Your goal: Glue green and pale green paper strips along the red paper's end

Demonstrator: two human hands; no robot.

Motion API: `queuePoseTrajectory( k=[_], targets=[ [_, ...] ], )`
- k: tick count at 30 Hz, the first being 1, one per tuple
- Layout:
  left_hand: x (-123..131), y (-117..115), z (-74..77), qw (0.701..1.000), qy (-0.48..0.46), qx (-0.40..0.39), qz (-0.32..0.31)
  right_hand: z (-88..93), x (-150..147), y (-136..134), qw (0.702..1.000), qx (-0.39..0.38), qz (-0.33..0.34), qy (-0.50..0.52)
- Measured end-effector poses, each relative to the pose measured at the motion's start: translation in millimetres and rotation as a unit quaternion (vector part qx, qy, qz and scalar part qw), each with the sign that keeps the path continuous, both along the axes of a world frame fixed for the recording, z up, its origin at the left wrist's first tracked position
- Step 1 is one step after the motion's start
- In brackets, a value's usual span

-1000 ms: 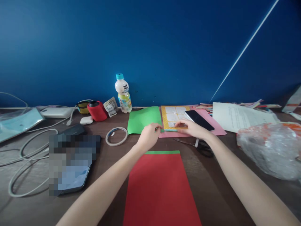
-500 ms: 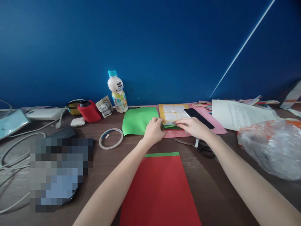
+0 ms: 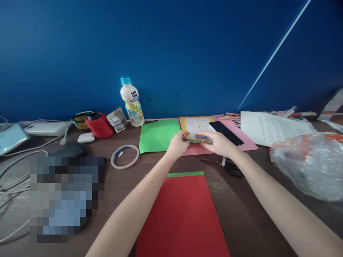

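Left grip (image 3: 177, 144) and right grip (image 3: 218, 142) are bare hands with slim fingers. The left forearm (image 3: 139, 210) and right forearm (image 3: 273, 207) are bare too, long and slender, as far back as shows.

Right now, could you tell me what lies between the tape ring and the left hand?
A green paper sheet lies flat there, beside the left hand, in the head view.

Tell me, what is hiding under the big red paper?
A green sheet lies under the red paper. Only a thin strip shows, at the far edge. The rest of the green sheet is covered, and so is the wooden table below it.
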State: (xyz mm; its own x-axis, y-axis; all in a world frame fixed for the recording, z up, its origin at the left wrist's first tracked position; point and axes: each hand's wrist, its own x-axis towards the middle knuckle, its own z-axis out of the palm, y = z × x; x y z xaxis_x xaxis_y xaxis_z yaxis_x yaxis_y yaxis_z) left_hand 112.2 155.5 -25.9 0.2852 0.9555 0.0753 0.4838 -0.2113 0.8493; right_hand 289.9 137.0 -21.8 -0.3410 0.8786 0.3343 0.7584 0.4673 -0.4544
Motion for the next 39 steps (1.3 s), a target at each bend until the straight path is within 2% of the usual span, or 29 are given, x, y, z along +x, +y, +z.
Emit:
queuePoseTrajectory(
  k=[4,12,24,35,39],
  targets=[
    [-1,3,-6.2,0.999,-0.041,-0.012,-0.013,-4.1,-5,3,1.000,-0.005,-0.009,-0.007],
    [-2,3,-3.8,0.997,-0.068,-0.037,-0.015,4.0,-8,5,0.997,-0.030,-0.064,0.042],
    [3,7,-2.2,0.990,-0.117,-0.081,-0.011,7.5,-5,9,0.994,-0.081,-0.052,0.058],
    [-7,11,-6.0,0.987,-0.111,-0.107,-0.049,4.9,-6,8,0.996,-0.058,-0.061,0.042],
    [-10,8,-2.5,0.985,-0.116,-0.108,-0.061,5.8,-6,7,0.995,-0.057,-0.062,0.044]
  ],
)
